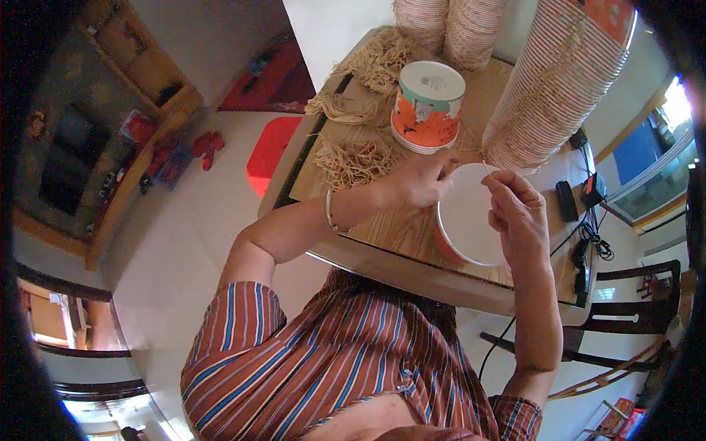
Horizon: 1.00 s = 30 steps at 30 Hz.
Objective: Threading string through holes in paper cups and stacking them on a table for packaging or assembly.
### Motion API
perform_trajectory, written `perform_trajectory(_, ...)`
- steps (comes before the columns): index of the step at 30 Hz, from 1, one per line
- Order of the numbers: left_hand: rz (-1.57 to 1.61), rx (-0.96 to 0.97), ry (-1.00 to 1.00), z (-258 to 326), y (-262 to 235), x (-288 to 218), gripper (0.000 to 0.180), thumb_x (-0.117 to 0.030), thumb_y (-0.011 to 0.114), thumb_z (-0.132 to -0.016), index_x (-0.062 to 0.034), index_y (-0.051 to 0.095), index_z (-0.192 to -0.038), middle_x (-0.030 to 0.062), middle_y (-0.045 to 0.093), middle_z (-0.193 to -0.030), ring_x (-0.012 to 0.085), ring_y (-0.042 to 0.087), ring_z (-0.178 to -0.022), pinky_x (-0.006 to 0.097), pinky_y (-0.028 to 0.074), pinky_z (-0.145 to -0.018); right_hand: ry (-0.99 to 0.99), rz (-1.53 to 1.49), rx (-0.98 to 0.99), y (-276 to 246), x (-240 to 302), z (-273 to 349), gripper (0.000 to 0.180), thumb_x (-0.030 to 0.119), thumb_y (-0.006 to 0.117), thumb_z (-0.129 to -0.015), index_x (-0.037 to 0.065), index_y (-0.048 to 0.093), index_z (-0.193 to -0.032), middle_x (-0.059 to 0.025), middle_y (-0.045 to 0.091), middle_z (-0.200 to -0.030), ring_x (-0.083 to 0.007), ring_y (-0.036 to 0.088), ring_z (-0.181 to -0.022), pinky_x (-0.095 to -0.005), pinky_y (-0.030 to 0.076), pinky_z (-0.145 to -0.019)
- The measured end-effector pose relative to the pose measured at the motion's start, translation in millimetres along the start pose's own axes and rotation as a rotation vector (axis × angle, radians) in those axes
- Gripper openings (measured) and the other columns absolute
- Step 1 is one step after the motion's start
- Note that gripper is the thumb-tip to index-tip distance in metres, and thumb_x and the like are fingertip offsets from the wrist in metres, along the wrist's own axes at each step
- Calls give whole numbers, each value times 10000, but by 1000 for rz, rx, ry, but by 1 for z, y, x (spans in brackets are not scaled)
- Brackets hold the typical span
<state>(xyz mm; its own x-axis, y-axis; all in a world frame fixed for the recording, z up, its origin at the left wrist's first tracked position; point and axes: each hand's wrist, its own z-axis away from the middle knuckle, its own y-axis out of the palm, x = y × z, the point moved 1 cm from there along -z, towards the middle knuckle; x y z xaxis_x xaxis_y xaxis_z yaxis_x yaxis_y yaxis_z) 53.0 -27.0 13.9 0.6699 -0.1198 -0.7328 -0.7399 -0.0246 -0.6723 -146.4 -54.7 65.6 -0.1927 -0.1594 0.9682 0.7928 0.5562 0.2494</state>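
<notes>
My left hand (pixel 424 178) grips the left rim of a round paper cup (pixel 468 220), white inside and orange outside, held tilted over the wooden table (pixel 382 228). My right hand (pixel 518 213) rests on the cup's right side and pinches a thin pale string (pixel 485 168) at the upper rim. A bracelet sits on my left wrist. Just beyond the hands stands an upside-down stack of orange and white cups (pixel 429 105).
Tall stacks of cups (pixel 562 81) rise at the back right, two more (pixel 448 26) at the back. Bundles of tan strings (pixel 353 158) lie on the table's left part. Black cables and chargers (pixel 585 220) lie at the right edge. A red stool (pixel 271 151) and a dark chair (pixel 625 309) stand nearby.
</notes>
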Motion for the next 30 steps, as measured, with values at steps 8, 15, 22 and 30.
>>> perform_trajectory(8, 73, -102, -104, 37, -23, -52, 450, -357, 540, -916, 68, 510, -1062, 148, 592, -764, 220, 583, -701, 356, 471, -634, 122, 189, 40, -2, 10, -2, 114, 167, 637, -866, 67, 668, -911, 69, 510, -659, -12, 382, -505, -186, 293, -430)
perform_trajectory(15, 214, -31, -3, 20, -41, -69, 595, -499, 443, -941, 1, 552, -638, 53, 476, -532, 138, 475, -522, 333, 406, -510, 100, 222, 74, 1, 10, -2, 100, 164, 639, -865, 81, 673, -910, 73, 521, -667, -18, 392, -514, -187, 308, -439)
perform_trajectory(22, 228, 9, 148, 5, -18, -48, 607, -511, 432, -942, -12, 515, -606, 36, 464, -520, 121, 441, -517, 317, 393, -504, 65, 355, 32, 3, 10, 1, 81, 169, 647, -859, 100, 680, -886, 67, 554, -682, -21, 416, -525, -189, 331, -445)
perform_trajectory(30, 329, -50, 206, 14, -29, -57, 389, -364, 483, -957, -35, 502, -1165, 21, 549, -757, 90, 515, -628, 240, 428, -571, 93, 259, 78, -7, 6, -1, 100, 171, 637, -865, 83, 681, -880, 66, 519, -639, -25, 404, -506, -190, 322, -441)
